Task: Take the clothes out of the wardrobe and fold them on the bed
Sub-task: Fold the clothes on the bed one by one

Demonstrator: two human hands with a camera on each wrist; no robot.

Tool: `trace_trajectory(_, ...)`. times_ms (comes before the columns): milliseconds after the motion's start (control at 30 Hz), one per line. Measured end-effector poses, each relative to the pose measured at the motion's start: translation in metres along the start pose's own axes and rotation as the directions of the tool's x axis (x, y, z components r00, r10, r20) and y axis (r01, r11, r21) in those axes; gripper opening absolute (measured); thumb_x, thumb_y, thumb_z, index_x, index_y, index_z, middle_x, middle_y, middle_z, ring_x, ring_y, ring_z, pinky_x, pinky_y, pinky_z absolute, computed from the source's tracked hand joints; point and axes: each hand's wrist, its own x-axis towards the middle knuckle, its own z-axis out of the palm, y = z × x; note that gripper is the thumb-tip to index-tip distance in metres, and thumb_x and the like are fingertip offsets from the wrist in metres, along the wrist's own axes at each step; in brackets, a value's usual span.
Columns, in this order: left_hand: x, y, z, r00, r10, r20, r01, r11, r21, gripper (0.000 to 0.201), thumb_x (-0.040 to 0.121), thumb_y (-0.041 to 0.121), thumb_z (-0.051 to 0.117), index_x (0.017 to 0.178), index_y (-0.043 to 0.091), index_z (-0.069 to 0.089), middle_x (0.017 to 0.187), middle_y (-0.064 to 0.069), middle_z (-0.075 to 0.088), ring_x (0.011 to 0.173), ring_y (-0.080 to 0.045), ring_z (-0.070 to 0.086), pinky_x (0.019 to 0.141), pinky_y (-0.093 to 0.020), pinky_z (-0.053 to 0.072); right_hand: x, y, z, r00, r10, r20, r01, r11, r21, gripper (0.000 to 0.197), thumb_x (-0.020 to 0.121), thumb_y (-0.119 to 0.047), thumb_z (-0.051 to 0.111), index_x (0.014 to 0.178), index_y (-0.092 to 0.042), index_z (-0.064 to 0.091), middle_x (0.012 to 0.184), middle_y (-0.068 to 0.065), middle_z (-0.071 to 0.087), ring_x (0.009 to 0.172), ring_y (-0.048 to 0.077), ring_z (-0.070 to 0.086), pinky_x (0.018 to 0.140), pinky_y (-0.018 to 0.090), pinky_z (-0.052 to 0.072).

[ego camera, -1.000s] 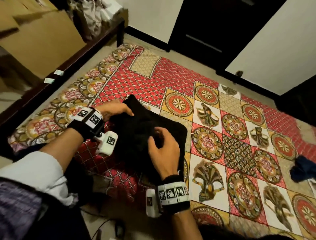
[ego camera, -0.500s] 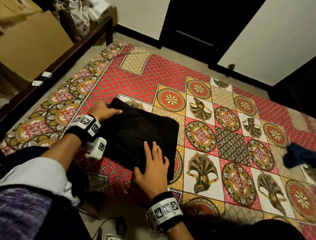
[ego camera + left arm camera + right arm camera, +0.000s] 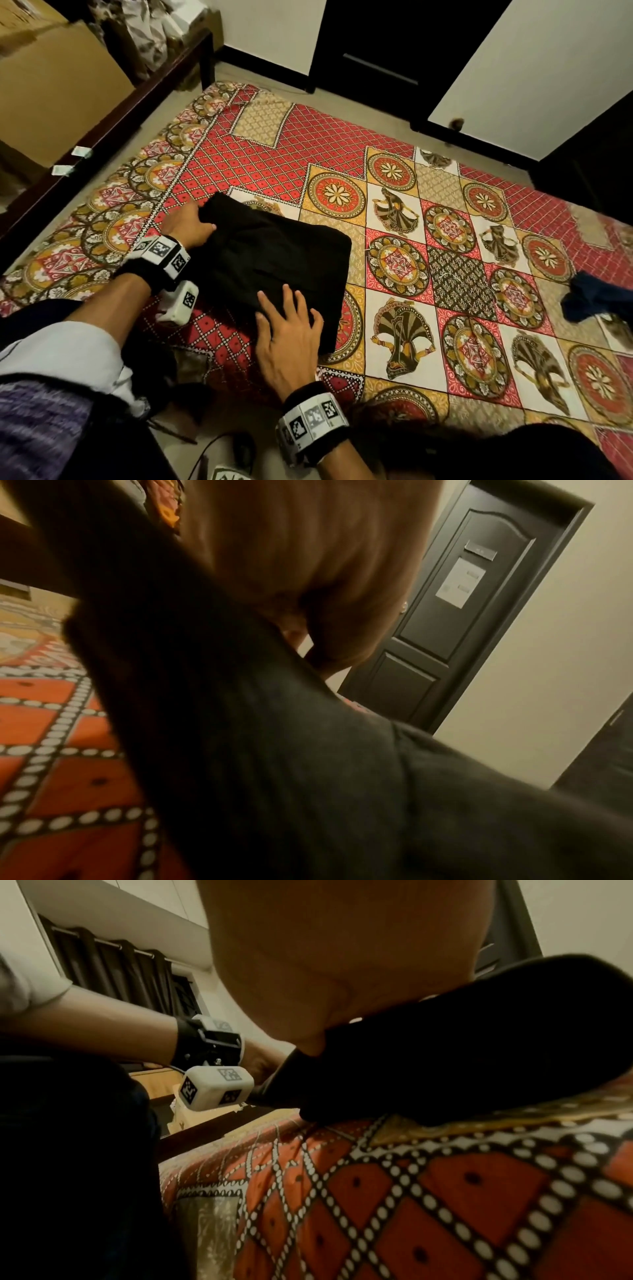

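A black garment (image 3: 274, 263), folded into a flat rectangle, lies on the bed (image 3: 455, 284) with its patterned red and gold sheet, near the front edge. My left hand (image 3: 187, 224) grips the garment's far left corner, fingers curled at the edge. In the left wrist view that hand (image 3: 308, 561) sits right above the dark fabric (image 3: 274, 750). My right hand (image 3: 287, 329) rests flat on the garment's near edge with straight, spread fingers. From the right wrist view, the palm (image 3: 342, 961) presses down on the black cloth (image 3: 479, 1047).
A crumpled dark blue cloth (image 3: 596, 301) lies at the bed's right side. A dark wooden rail (image 3: 102, 126) and cardboard (image 3: 51, 85) run along the left. A dark door (image 3: 394, 51) and a white panel (image 3: 531, 78) stand beyond the bed.
My right hand let go of the pinched fabric and now lies flat on the garment. The garment settled flat on the sheet. The left hand kept its hold on the corner.
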Motion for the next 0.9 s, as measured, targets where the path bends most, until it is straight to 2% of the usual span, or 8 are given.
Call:
trace_trajectory(100,-0.006,0.003,0.007,1.000,0.016,-0.027,-0.011,0.984,0.177,0.047,0.094,0.023,0.064,0.133,0.001,0.048,0.136,-0.029,0.052,0.123,-0.047,0.052,0.097,-0.050,0.045,-0.005,0.001,-0.003,0.996,-0.027,0.087,0.024,0.999,0.037,0.053,0.106,-0.064,0.023,0.152,-0.047,0.041,0.171,0.002,0.019,0.159,0.022,0.008,0.125,0.056,0.010)
trace_trajectory(167,-0.007,0.006,0.008,0.981,0.173,-0.088,-0.137,0.938,0.320,0.061,0.094,0.030,0.064,0.144,0.005,0.040,0.146,-0.028,0.039,0.133,-0.047,0.042,0.107,-0.057,0.041,-0.005,0.007,-0.015,0.997,-0.036,0.072,0.028,0.993,0.112,0.057,0.103,-0.069,0.023,0.152,-0.047,0.042,0.171,-0.001,0.018,0.159,0.015,0.003,0.126,0.052,0.005)
trace_trajectory(300,-0.014,0.015,0.024,0.794,0.585,0.163,-0.599,0.712,0.366,0.080,0.092,0.074,0.041,0.159,0.036,0.019,0.166,-0.007,0.016,0.154,-0.031,0.015,0.121,-0.061,0.018,0.003,0.047,-0.016,0.992,0.110,0.061,-0.110,0.994,0.006,0.066,0.104,-0.067,0.020,0.163,-0.038,0.017,0.173,-0.002,0.001,0.159,0.016,-0.008,0.125,0.059,0.006)
trace_trajectory(400,-0.018,0.005,0.042,0.852,0.341,0.398,-0.508,0.724,0.466,0.091,0.082,0.089,0.020,0.160,0.042,0.005,0.170,0.005,-0.007,0.156,-0.018,-0.009,0.122,-0.063,0.004,-0.016,0.064,-0.002,0.970,0.166,0.178,-0.143,0.980,-0.135,0.078,0.103,-0.069,0.018,0.165,-0.027,-0.003,0.171,0.005,-0.019,0.158,0.023,-0.019,0.124,0.064,0.008)
trace_trajectory(567,0.004,-0.008,0.031,0.964,0.029,0.263,-0.152,0.874,0.462,0.108,0.077,0.094,0.024,0.161,0.033,-0.005,0.170,-0.004,-0.006,0.157,-0.029,0.000,0.121,-0.065,0.006,-0.026,0.062,-0.027,0.926,0.227,0.303,-0.182,0.969,-0.168,0.086,0.097,-0.079,0.015,0.165,-0.028,-0.002,0.172,0.013,-0.009,0.159,0.031,-0.001,0.127,0.058,0.005)
trace_trajectory(633,-0.002,-0.001,0.034,0.962,0.212,0.170,-0.269,0.829,0.490,0.107,0.081,0.092,0.022,0.162,0.026,0.002,0.170,-0.010,-0.004,0.157,-0.028,-0.003,0.123,-0.062,0.001,-0.005,0.064,-0.048,0.949,0.236,0.209,-0.212,0.969,-0.128,0.083,0.099,-0.076,0.015,0.164,-0.025,0.018,0.171,0.013,0.015,0.158,0.027,0.012,0.126,0.054,0.009)
trace_trajectory(733,-0.019,0.013,0.049,0.814,0.547,0.197,-0.573,0.694,0.436,0.101,0.081,0.090,0.008,0.162,0.029,0.008,0.170,-0.004,-0.001,0.157,-0.022,-0.003,0.125,-0.055,-0.001,0.046,0.066,-0.066,0.987,0.160,0.034,-0.158,0.986,-0.046,0.077,0.103,-0.069,0.022,0.164,-0.023,0.019,0.172,0.008,0.014,0.158,0.025,0.009,0.127,0.052,0.010)
trace_trajectory(900,-0.019,-0.003,0.076,0.801,0.510,0.313,-0.597,0.642,0.481,0.102,0.078,0.088,-0.007,0.162,0.031,0.005,0.170,0.004,-0.002,0.156,-0.011,-0.009,0.124,-0.053,-0.006,0.134,0.096,-0.042,0.975,0.057,0.215,-0.008,0.975,-0.223,0.080,0.102,-0.071,0.019,0.166,-0.024,0.006,0.173,0.007,0.001,0.160,0.025,-0.002,0.127,0.055,-0.003)
